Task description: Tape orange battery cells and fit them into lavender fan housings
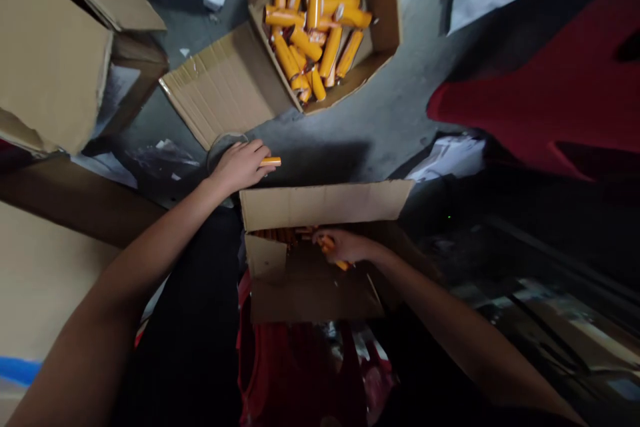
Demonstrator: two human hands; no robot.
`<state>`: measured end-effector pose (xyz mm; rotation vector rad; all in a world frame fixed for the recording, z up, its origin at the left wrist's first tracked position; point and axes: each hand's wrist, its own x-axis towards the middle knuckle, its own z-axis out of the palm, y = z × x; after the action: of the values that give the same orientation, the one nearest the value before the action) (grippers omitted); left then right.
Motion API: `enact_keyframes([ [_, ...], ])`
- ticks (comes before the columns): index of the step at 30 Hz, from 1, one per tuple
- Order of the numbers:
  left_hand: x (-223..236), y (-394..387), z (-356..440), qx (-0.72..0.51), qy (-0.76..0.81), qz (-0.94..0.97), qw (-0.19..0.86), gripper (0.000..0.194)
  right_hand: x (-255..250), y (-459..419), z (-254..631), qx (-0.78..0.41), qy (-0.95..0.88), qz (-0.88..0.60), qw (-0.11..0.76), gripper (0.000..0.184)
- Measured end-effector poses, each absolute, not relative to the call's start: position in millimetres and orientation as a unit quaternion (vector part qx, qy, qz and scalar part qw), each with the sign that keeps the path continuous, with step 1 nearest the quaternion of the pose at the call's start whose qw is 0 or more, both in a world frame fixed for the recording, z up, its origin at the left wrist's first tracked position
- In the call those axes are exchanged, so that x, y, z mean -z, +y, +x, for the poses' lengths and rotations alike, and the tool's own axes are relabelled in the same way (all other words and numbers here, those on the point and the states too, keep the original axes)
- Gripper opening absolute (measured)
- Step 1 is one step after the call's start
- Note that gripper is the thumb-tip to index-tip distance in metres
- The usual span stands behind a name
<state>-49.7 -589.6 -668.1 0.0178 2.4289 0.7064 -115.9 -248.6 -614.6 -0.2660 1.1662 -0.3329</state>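
My left hand (243, 165) is closed on a short orange stick (271, 161), one end of which sticks out past the fingers. Beneath its wrist side shows part of a round ring-shaped thing (214, 152) I cannot name. My right hand (344, 247) is down inside an open cardboard box (320, 207) in front of my body, its fingers wrapped round orange sticks (343, 265). Rows of similar sticks (280, 235) lie in shadow along that box's far wall. Beyond, another open cardboard box (387, 57) holds many orange cylinders (330, 50), some in shiny clear wrapping.
Large cardboard boxes (50, 40) stand at the left. A cardboard flap (225, 83) spreads from the far box toward my left hand. Crumpled white sheets (447, 159) and plastic scraps (165, 155) lie on the grey floor (345, 140). Red material (540, 87) is at the right.
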Motion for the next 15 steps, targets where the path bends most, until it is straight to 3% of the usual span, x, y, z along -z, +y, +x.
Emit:
enact_keyframes([
  [3, 632, -586, -61, -0.333, 0.907, -0.063, 0.252, 0.030, 570, -256, -158, 0.274, 0.425, -0.199, 0.839, 0.050],
  [5, 614, -583, -86, -0.431, 0.867, -0.139, 0.208, 0.030, 556, -277, -188, 0.392, 0.408, -0.194, 0.802, 0.044],
  [8, 608, -580, -145, -0.584, 0.751, -0.252, 0.178, 0.034, 571, -332, -233, 0.543, 0.497, -0.078, 0.673, 0.051],
  [11, 627, -577, -196, -0.693, 0.619, -0.326, 0.177, 0.039, 609, -395, -271, 0.604, 0.582, 0.041, 0.543, 0.065],
  [15, 654, -574, -197, -0.689, 0.618, -0.336, 0.173, 0.047, 624, -427, -273, 0.625, 0.644, 0.129, 0.422, 0.067],
])
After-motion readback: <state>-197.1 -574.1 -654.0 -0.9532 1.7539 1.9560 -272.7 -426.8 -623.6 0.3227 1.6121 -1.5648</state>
